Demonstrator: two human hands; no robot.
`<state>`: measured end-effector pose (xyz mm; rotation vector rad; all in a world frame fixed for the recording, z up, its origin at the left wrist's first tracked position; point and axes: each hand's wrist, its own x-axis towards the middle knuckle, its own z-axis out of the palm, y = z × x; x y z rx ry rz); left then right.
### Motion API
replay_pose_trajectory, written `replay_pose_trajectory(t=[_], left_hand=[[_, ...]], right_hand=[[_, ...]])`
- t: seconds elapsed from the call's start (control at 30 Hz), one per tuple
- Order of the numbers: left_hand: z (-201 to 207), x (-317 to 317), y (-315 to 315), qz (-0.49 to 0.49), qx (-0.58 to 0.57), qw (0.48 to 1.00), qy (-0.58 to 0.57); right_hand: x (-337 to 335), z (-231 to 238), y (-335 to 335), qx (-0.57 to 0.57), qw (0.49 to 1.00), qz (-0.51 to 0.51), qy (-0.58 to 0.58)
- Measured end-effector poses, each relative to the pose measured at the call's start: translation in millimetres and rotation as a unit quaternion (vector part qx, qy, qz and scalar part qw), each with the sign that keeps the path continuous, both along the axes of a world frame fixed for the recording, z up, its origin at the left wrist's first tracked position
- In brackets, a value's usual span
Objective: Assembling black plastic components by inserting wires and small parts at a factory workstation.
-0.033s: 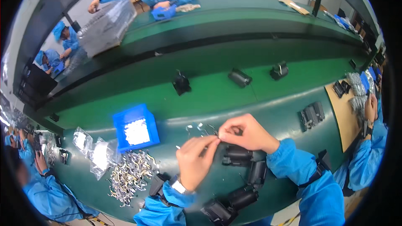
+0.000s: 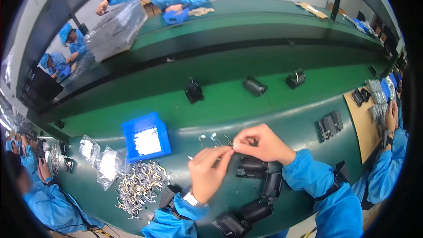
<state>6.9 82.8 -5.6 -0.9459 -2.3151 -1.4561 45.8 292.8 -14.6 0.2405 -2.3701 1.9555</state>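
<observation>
Over the green bench, the fingertips of my left hand (image 2: 206,172) and my right hand (image 2: 266,144) meet in a close pinch. Between them is a short wire lead (image 2: 227,139); its thin dark end sticks out past the fingers, and the rest is hidden. Just beyond my fingers lie a few small loose leads (image 2: 214,136). Beneath my right wrist and nearer to me, several black ribbed plastic housings (image 2: 257,210) form a curved row. To the left of my left hand spreads a heap of short white, black and yellow wire leads (image 2: 139,188).
A blue bin (image 2: 165,143) of small white parts stands behind the heap, beside clear plastic bags (image 2: 106,167). More black housings (image 2: 254,86) sit on the green strip ahead. Another housing group (image 2: 330,125) and cardboard (image 2: 362,139) lie right. Co-workers in blue sit around.
The whole view has shifted slightly, so things sit a little lower and further right. My hands keep the same pinch.
</observation>
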Motion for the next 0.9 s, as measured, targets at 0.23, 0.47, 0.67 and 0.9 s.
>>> replay_pose_trajectory(t=[0.23,0.47,0.67,0.9], left_hand=[[-4.2,3.9,-1.5,0.005,0.021,0.998,-0.058],[-3.3,0.8,-1.1,-0.011,0.024,0.997,-0.067],[10.6,-7.4,-9.4,-0.018,-0.041,0.997,0.064],[74.8,-67.6,-95.3,0.206,-0.232,0.936,0.168]], right_hand=[[1.8,-3.0,0.9,-0.010,1.000,0.014,-0.006],[0.2,-3.1,0.8,-0.017,1.000,0.005,-0.012],[-1.2,-14.7,6.2,-0.148,0.989,0.014,-0.022],[-3.4,-18.5,11.7,-0.189,0.982,0.010,0.012]])
